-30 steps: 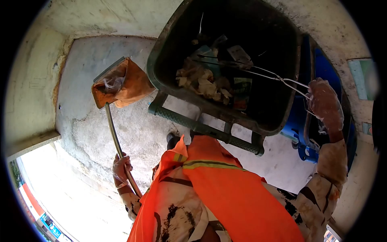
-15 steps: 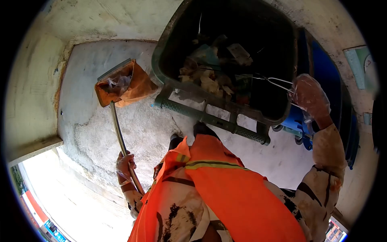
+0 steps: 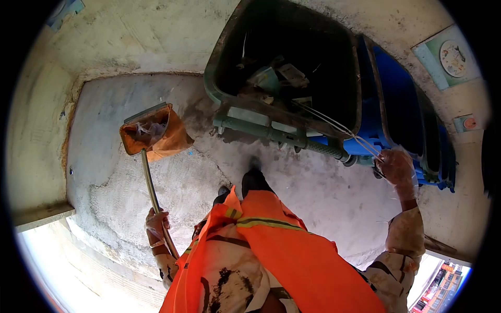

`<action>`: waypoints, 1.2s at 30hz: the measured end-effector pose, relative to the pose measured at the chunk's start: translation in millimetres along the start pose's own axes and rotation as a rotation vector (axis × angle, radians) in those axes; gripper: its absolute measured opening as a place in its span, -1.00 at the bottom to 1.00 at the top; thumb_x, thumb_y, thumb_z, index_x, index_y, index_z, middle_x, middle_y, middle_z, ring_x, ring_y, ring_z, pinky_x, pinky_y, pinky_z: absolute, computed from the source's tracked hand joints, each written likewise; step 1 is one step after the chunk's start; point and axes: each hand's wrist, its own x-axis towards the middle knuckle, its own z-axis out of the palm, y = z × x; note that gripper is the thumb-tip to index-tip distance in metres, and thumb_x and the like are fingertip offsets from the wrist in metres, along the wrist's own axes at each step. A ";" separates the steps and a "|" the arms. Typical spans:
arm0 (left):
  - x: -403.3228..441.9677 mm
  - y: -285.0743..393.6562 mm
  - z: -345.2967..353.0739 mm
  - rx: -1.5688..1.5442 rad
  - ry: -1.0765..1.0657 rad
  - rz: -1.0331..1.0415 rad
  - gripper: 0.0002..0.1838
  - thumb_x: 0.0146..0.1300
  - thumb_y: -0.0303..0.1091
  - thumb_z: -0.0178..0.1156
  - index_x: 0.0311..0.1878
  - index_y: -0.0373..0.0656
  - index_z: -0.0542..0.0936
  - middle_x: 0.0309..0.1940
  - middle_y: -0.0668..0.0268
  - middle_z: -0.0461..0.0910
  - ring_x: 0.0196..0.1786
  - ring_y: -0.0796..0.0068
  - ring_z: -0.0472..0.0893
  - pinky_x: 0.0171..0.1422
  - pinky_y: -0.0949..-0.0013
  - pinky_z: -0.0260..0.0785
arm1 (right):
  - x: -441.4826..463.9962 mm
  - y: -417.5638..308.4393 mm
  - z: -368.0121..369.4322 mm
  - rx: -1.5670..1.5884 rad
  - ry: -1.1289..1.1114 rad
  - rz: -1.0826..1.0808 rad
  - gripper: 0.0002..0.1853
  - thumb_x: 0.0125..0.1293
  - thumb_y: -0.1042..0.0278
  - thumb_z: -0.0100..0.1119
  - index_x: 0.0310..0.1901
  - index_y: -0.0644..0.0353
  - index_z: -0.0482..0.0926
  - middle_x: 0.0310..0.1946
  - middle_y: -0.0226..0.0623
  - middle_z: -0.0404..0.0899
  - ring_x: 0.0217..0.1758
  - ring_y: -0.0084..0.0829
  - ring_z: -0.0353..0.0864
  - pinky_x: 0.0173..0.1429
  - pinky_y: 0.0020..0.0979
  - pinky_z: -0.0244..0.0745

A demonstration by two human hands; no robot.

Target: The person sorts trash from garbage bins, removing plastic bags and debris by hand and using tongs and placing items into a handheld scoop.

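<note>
My left hand (image 3: 157,225), in a clear plastic glove, is wrapped round the metal pole (image 3: 152,193) of an orange cloth scoop (image 3: 172,136). Clear plastic litter (image 3: 151,132) lies in the scoop's mouth. In a clear glove too, my right hand (image 3: 396,168) is closed on the handle end of long metal tongs (image 3: 344,130). The tongs reach over the rim of an open dark green bin (image 3: 211,78), their far ends at the litter inside. Paper and plastic scraps (image 3: 266,79) are in this bin.
Blue bins (image 3: 395,91) stand in a row to the right of the green one, along the wall (image 3: 156,36). The green bin's bar handle (image 3: 261,131) faces me. My feet (image 3: 254,177) are on the concrete floor (image 3: 313,193). Signs (image 3: 438,57) hang on the wall at right.
My right hand has come down and toward me with the tongs, which now slant over the bin's near rim. The bins sit higher in view. My left hand still grips the pole.
</note>
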 end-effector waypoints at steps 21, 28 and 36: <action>15.0 48.4 -3.0 -0.250 -0.261 0.108 -0.61 0.18 -0.46 0.14 0.10 -0.04 0.39 -0.38 0.22 0.54 -0.67 0.60 0.42 -0.63 0.50 0.33 | -128.9 -59.7 57.3 1.015 0.249 0.254 -0.72 0.18 0.35 0.26 -0.61 0.19 0.42 -0.77 -0.49 0.34 -0.69 -0.68 0.20 -0.59 -0.47 0.11; 37.2 58.8 32.2 -0.611 -0.583 0.197 -0.50 0.27 -0.32 0.11 0.28 0.08 0.29 0.00 0.09 0.47 -0.57 0.55 0.49 -0.51 0.50 0.41 | -88.4 -176.7 29.4 1.500 -0.274 -0.369 -0.71 0.22 0.32 0.17 -0.62 0.20 0.42 -0.82 -0.51 0.32 -0.73 -0.78 0.14 -0.60 -0.61 0.19; 15.6 63.3 36.4 -0.801 -0.634 0.281 -0.44 0.28 0.20 -0.08 0.20 0.07 0.37 0.05 -0.10 0.39 -0.56 0.44 0.48 -0.38 0.41 0.42 | -46.9 -281.4 40.8 1.368 -1.078 -0.570 -0.83 0.12 0.37 0.24 -0.50 0.29 0.52 -0.69 -0.45 0.46 -0.67 -0.67 0.38 -0.60 -0.58 0.21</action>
